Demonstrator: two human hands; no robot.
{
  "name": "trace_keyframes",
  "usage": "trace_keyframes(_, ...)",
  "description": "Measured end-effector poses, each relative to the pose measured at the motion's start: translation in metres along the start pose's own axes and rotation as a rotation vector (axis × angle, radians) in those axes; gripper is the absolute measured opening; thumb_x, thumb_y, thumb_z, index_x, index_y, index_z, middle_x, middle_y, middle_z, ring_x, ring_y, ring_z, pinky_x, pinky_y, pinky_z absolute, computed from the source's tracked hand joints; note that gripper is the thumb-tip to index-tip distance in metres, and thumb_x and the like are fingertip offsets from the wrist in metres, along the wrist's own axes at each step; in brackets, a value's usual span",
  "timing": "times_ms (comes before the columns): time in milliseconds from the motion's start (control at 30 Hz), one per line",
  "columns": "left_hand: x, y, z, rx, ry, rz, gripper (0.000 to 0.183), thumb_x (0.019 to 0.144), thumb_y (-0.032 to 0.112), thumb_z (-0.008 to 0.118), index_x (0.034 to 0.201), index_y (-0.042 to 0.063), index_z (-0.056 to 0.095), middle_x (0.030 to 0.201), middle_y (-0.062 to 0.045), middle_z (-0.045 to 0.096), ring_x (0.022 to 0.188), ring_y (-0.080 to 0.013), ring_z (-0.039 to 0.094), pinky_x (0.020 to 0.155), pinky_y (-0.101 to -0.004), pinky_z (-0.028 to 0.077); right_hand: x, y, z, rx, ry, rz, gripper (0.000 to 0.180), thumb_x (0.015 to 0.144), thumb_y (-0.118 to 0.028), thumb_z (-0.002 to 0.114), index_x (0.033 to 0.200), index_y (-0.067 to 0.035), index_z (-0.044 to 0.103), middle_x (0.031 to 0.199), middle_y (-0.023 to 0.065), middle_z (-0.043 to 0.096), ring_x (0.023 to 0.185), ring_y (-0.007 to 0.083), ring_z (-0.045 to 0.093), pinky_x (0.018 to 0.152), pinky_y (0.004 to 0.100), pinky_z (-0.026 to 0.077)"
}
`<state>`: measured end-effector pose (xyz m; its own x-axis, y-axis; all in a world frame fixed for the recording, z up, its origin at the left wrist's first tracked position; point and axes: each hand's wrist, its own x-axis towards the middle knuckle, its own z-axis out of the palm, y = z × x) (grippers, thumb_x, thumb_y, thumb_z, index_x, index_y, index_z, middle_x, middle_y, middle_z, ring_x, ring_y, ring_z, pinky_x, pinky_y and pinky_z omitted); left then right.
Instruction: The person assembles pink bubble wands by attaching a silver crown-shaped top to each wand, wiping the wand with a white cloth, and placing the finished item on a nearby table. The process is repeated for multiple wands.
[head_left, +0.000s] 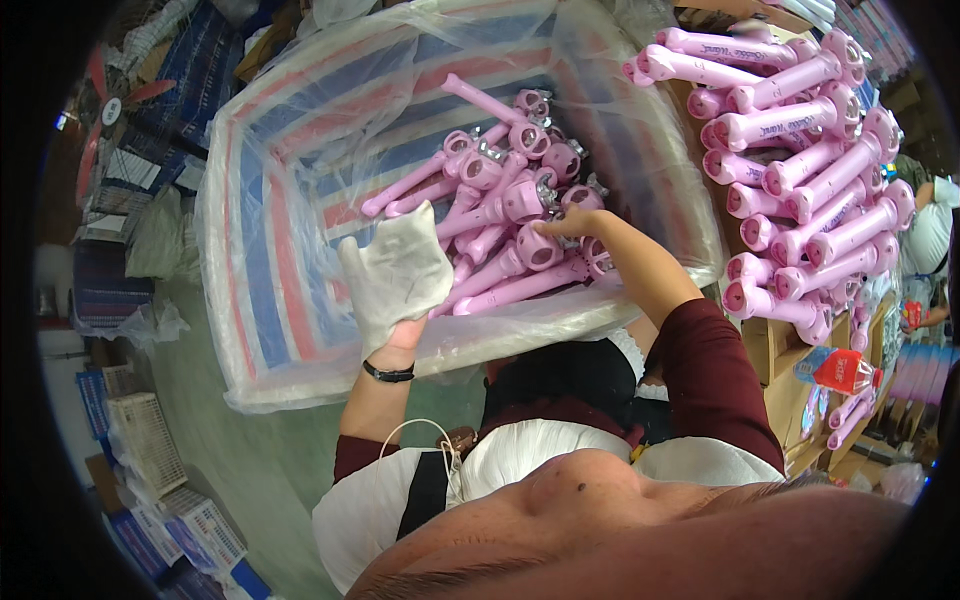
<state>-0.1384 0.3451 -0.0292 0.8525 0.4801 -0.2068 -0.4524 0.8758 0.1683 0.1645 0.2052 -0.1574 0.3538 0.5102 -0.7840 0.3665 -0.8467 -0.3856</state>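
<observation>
Pink plastic toy wands (491, 216) with round heads and silver crown-shaped tops lie heaped in a large striped woven-plastic container (281, 247) lined with clear film. My left hand (397, 277) wears a white glove and a black-strapped watch. It is raised over the near left side of the heap, thumb apart, with nothing visible in its palm. My bare right hand (576, 222) reaches in from the right, its thumb at the round head of one wand (538, 246). Its other fingers are partly hidden among the wands, so its grip is unclear.
More pink wands (806, 165), some bearing writing, are stacked on cardboard (757, 349) at the right. A red-labelled bottle (847, 371) is below them. A red-bladed fan (111, 111) and plastic crates (146, 442) stand at the left. Another person (926, 232) is at the far right.
</observation>
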Motion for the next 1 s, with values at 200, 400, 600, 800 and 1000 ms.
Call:
trace_keyframes(200,0.004,-0.007,0.009,0.083,0.128,0.053,0.057,0.092,0.054,0.048,0.120,0.005,0.057,0.121,-0.013,0.062,0.103,-0.0289,0.062,0.081,-0.0439,0.053,0.010,0.002,0.020,0.322,0.098,-0.137,0.107,0.068,-0.061,0.073,0.134,0.015,0.036,0.123,0.0263,0.056,0.115,0.0292,0.055,0.098,0.0363,0.043)
trace_keyframes(400,0.009,0.002,0.005,0.175,-0.027,0.075,0.051,0.092,0.054,0.048,0.108,0.007,0.059,0.104,-0.007,0.063,0.089,-0.0238,0.061,0.075,-0.0380,0.053,-0.078,-0.044,-0.006,0.048,0.465,-0.187,0.081,0.078,-0.057,0.059,0.130,0.004,0.047,0.115,0.0298,0.059,0.103,0.0393,0.061,0.090,0.0436,0.048)
trace_keyframes(600,0.030,-0.005,0.061,1.244,-0.156,0.785,0.027,0.088,0.030,0.058,0.097,0.005,0.065,0.092,-0.005,0.063,0.082,-0.0183,0.060,0.069,-0.0308,0.050,-0.266,-0.044,-0.050,0.068,1.029,-0.553,0.066,0.081,-0.052,0.062,0.132,-0.012,0.051,0.100,0.0204,0.063,0.092,0.0361,0.063,0.080,0.0414,0.050)
trace_keyframes(800,0.053,-0.086,0.168,2.267,-1.113,0.601,0.044,0.081,0.021,0.066,0.119,0.000,0.056,0.109,-0.008,0.062,0.097,-0.0197,0.060,0.088,-0.0290,0.046,-0.370,-0.041,-0.082,0.139,1.244,-0.621,0.057,0.081,-0.042,0.068,0.126,-0.009,0.058,0.072,0.0071,0.056,0.067,0.0152,0.055,0.064,0.0276,0.044)
trace_keyframes(1000,0.033,-0.169,0.197,1.398,-0.850,-0.159,0.064,0.067,0.011,0.080,0.123,0.000,0.053,0.110,-0.007,0.063,0.101,-0.0134,0.058,0.090,-0.0311,0.047,-0.405,0.011,-0.083,0.593,1.271,-0.824,0.066,0.082,-0.045,0.067,0.129,0.000,0.052,0.101,0.0168,0.064,0.092,0.0244,0.064,0.081,0.0343,0.049)
